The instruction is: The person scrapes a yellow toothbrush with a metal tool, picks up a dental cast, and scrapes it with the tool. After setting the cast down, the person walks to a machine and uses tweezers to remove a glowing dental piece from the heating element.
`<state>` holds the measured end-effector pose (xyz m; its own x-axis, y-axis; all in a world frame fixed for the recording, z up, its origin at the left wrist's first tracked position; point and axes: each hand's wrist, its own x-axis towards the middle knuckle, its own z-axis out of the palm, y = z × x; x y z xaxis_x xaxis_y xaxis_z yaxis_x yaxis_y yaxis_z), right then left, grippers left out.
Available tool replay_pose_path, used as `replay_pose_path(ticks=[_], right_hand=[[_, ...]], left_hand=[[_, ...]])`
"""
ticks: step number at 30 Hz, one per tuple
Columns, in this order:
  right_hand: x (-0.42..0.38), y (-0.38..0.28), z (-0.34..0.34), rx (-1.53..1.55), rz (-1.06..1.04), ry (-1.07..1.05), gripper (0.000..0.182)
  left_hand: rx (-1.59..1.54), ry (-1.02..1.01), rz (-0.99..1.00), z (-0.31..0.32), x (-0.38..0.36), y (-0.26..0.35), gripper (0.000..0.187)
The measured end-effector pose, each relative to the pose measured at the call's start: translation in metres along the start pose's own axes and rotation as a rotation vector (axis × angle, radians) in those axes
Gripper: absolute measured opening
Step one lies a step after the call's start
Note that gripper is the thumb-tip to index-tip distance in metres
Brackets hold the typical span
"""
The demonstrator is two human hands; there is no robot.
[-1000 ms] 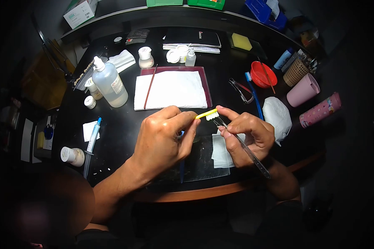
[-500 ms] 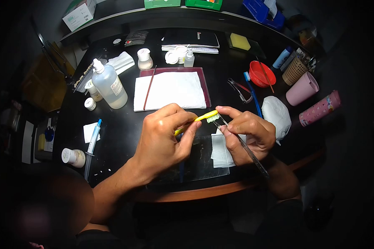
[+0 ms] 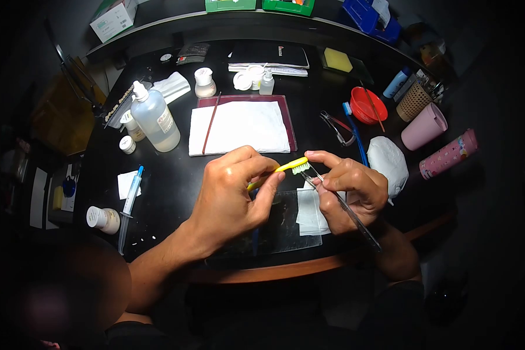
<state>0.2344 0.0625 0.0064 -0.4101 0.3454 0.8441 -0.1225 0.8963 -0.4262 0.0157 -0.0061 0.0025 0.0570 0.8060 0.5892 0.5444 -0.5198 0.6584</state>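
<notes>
My left hand (image 3: 230, 195) grips a yellow toothbrush (image 3: 289, 167), whose white bristles rest against the upper end of a thin metal instrument (image 3: 344, 210). My right hand (image 3: 350, 189) holds that instrument between thumb and fingers, its long shaft running down past the wrist. Both hands hover over a glass slab (image 3: 283, 224) and a folded white tissue (image 3: 309, 213) near the front edge of the black table (image 3: 175, 175).
A white cloth on a maroon tray (image 3: 239, 125) lies behind the hands. At left are a clear pump bottle (image 3: 153, 116), a syringe (image 3: 130, 198) and small jars (image 3: 102, 219). At right are a red bowl (image 3: 367, 104), a blue toothbrush (image 3: 356, 134), glasses, a white lump (image 3: 389, 161) and pink cups (image 3: 426, 125).
The yellow toothbrush has slid a little to the right along the instrument's tip. Both hands stay in nearly the same place.
</notes>
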Motion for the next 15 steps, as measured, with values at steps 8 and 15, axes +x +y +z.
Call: replay_pose_path(ticks=[8,15], right_hand=[[-0.001,0.0,-0.003,-0.017,-0.001,-0.047,0.014],[-0.001,-0.001,-0.003,-0.04,0.004,-0.044,0.013]], left_hand=[[-0.004,-0.006,0.015,0.0,0.0,0.0,0.007],[0.001,-0.011,0.013,-0.002,0.001,-0.001,0.006]])
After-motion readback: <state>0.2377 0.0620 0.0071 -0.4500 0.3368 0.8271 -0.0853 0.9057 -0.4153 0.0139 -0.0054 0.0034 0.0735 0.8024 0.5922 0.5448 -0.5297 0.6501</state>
